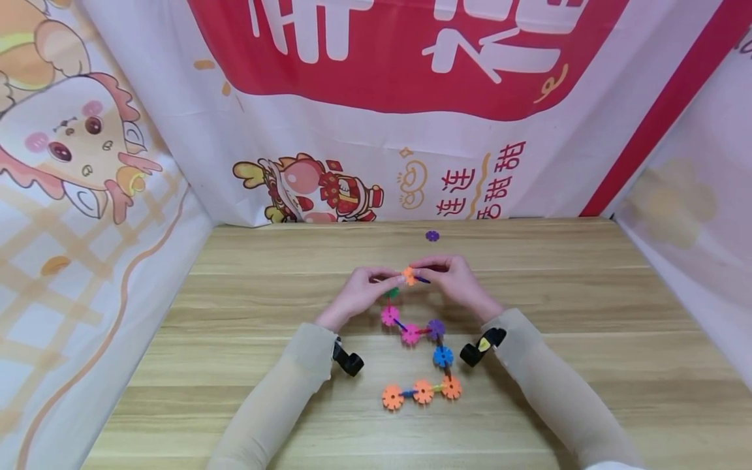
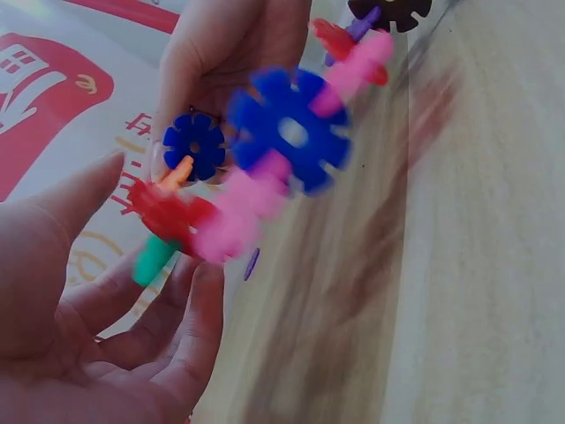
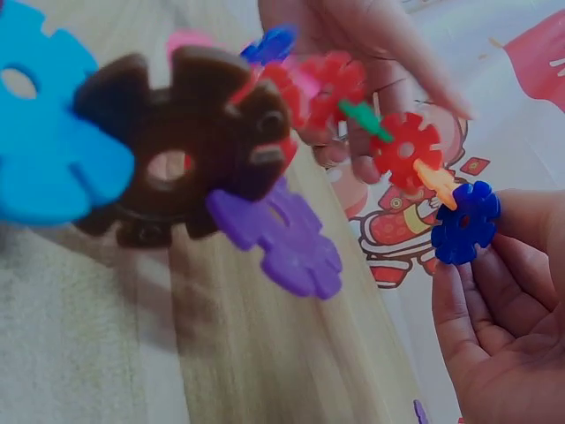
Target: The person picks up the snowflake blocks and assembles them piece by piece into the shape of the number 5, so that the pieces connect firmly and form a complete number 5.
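Note:
A chain of interlocked plastic snowflake discs, in several colours, bends across the head view. My right hand [image 1: 455,282] pinches a dark blue disc [image 3: 466,223] at the chain's far end between thumb and fingers. That disc joins an orange disc [image 1: 409,275], which links to a red disc [image 3: 408,150] and then a green disc [image 1: 392,293]. Beside these my left hand [image 1: 365,287] has its thumb spread away from its fingers. Its fingertips [image 2: 207,278] are just under the red and pink discs. Discs farther along include a pink disc [image 1: 410,335] and a blue disc [image 1: 443,356].
A loose purple disc [image 1: 432,235] lies near the back edge of the wooden table [image 1: 235,261]. The chain's near end has an orange disc [image 1: 393,397]. Printed cloth [image 1: 352,130] hangs behind and at both sides. Each wrist wears a black camera [image 1: 348,358].

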Action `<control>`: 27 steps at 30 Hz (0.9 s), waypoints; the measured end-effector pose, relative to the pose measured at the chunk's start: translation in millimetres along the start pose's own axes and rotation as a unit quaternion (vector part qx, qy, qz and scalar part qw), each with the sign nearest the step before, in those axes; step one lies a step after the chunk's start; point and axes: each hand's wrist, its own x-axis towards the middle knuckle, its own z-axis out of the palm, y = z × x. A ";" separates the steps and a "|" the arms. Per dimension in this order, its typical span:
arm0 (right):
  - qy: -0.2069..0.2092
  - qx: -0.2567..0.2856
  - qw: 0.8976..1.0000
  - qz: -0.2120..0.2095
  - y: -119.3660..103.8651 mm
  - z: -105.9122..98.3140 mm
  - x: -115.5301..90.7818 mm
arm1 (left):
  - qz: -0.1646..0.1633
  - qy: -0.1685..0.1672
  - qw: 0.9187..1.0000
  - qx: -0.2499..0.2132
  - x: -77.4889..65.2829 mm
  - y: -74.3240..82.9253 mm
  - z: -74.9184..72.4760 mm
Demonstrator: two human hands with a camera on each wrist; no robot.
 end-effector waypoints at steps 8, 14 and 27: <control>-0.007 -0.006 1.000 0.000 -0.4 2.1 1.3 | 0.029 0.034 0.999 -0.014 5.6 1.3 3.6; 0.026 -0.024 0.999 0.012 4.7 -17.1 21.9 | 0.017 0.036 0.999 -0.018 6.8 1.4 3.2; 0.104 -0.172 0.977 0.074 45.4 -55.3 90.7 | 0.005 0.038 0.999 -0.031 8.5 -2.6 2.8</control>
